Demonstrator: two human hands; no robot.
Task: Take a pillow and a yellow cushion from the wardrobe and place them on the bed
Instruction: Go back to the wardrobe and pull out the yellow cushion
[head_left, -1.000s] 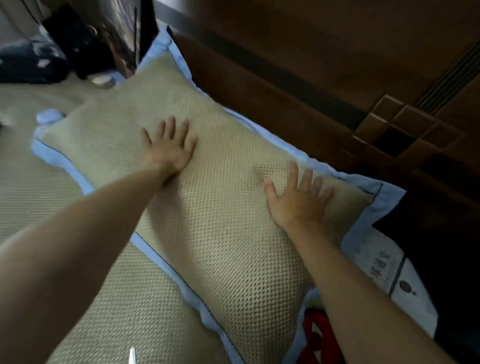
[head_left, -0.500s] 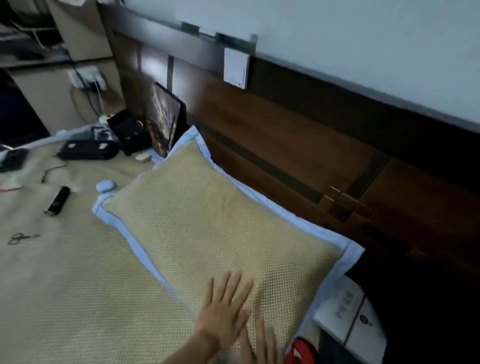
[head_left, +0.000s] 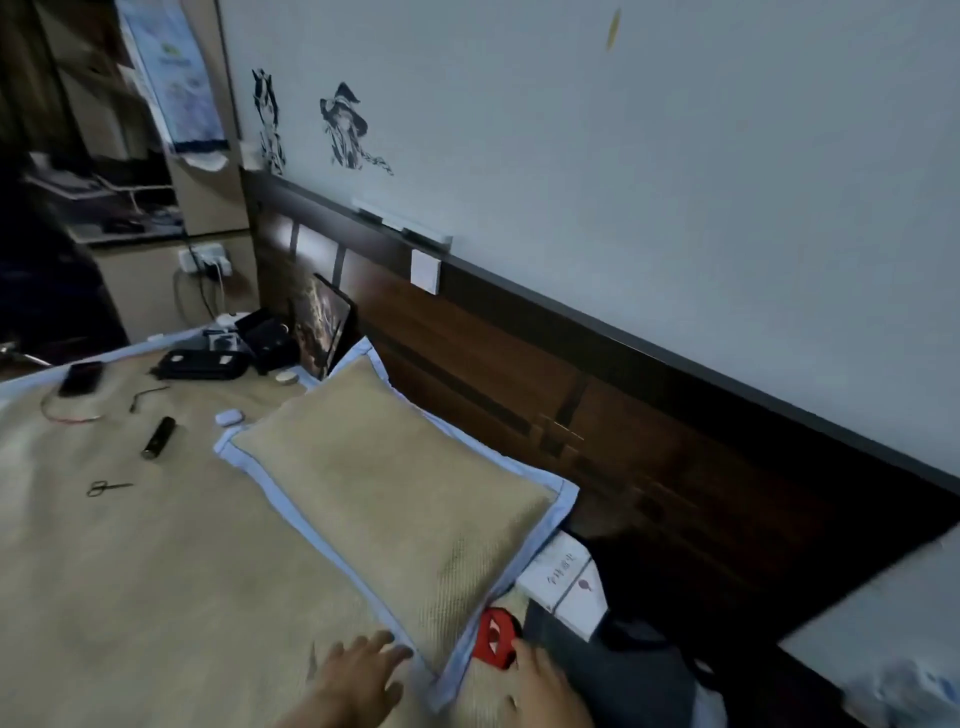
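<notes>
Head view: your left hand (head_left: 358, 670) and right hand (head_left: 545, 686) lie released, empty, flanking the pillow (head_left: 395, 493) corner; pillow squared against headboard (head_left: 597, 395).

white box (head_left: 563, 582) | printed characters, too blurred to read

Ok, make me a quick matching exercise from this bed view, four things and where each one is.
Things:
1. pillow
2. scissors
3. white box
4. left hand

Places:
A. far left on the mat
B. at the pillow's near corner
C. along the headboard
D. just off the pillow's right end

Pairs: 1-C, 2-A, 3-D, 4-B
</notes>
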